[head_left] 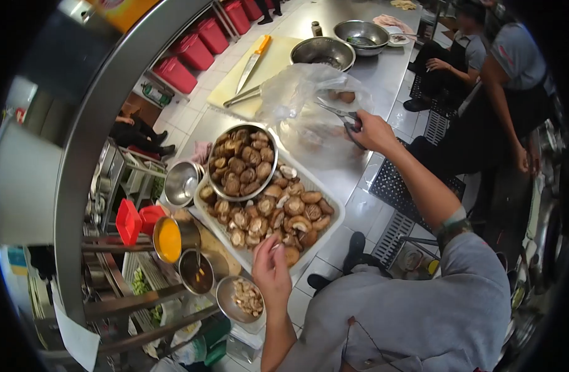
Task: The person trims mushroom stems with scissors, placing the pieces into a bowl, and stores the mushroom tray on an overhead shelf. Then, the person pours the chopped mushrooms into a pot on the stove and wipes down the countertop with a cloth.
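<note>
My right hand (pixel 374 132) grips a pair of scissors (pixel 338 111), their blades apart, over a clear plastic bag (pixel 291 93) on the steel table. My left hand (pixel 272 270) is closed, fingertips pinched at the near edge of a white tray (pixel 337 228); what they hold, if anything, is too small to name. Brown mushrooms (pixel 294 208) fill the tray, several with undersides up. A steel bowl of darker mushrooms (pixel 240 167) rests over the tray's far corner. Below my left hand sits a small bowl (pixel 224 291) of pale cut mushroom pieces (pixel 247 297).
An orange-handled knife (pixel 255 62) lies on a cutting board (pixel 225 93), with metal tongs (pixel 242 96) near it. Steel bowls (pixel 322 46) stand farther along. Containers of yellow (pixel 169 240) and dark liquid (pixel 196 279) are at left. Two people (pixel 458 68) are on the right.
</note>
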Action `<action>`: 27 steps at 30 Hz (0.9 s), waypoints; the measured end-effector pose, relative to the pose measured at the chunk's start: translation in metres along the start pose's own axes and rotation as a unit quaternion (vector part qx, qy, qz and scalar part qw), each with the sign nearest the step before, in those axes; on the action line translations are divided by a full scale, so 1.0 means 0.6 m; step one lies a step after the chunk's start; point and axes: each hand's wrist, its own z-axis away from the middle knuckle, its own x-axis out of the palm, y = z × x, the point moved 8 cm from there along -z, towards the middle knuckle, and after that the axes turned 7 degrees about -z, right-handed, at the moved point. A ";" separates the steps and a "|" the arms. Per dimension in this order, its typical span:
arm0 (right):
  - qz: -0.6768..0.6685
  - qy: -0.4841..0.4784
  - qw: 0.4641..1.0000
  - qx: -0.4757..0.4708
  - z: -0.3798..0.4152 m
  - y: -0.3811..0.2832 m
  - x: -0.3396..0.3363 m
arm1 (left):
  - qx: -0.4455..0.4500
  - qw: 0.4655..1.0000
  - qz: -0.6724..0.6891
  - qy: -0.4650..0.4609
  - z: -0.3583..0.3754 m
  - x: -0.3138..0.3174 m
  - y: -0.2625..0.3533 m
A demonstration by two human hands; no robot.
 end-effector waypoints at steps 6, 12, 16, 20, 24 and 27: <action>-0.191 -0.169 0.961 -0.111 0.285 -0.233 0.080 | -0.221 0.886 0.394 -0.104 0.020 0.063 -0.036; -0.239 -0.283 0.918 -0.142 0.475 -0.356 0.180 | -0.222 0.866 0.447 -0.018 0.122 -0.114 -0.157; -0.087 -0.305 0.927 -0.199 0.555 -0.359 0.236 | -0.228 0.854 0.460 0.082 0.180 -0.225 -0.218; -0.003 -0.267 0.926 -0.266 0.609 -0.385 0.297 | -0.219 0.866 0.440 0.091 0.220 -0.275 -0.250; 0.054 -0.282 0.922 -0.261 0.639 -0.411 0.334 | -0.223 0.883 0.393 0.124 0.251 -0.304 -0.278; 0.081 -0.294 0.917 -0.256 0.661 -0.415 0.364 | -0.230 0.896 0.361 0.116 0.267 -0.314 -0.291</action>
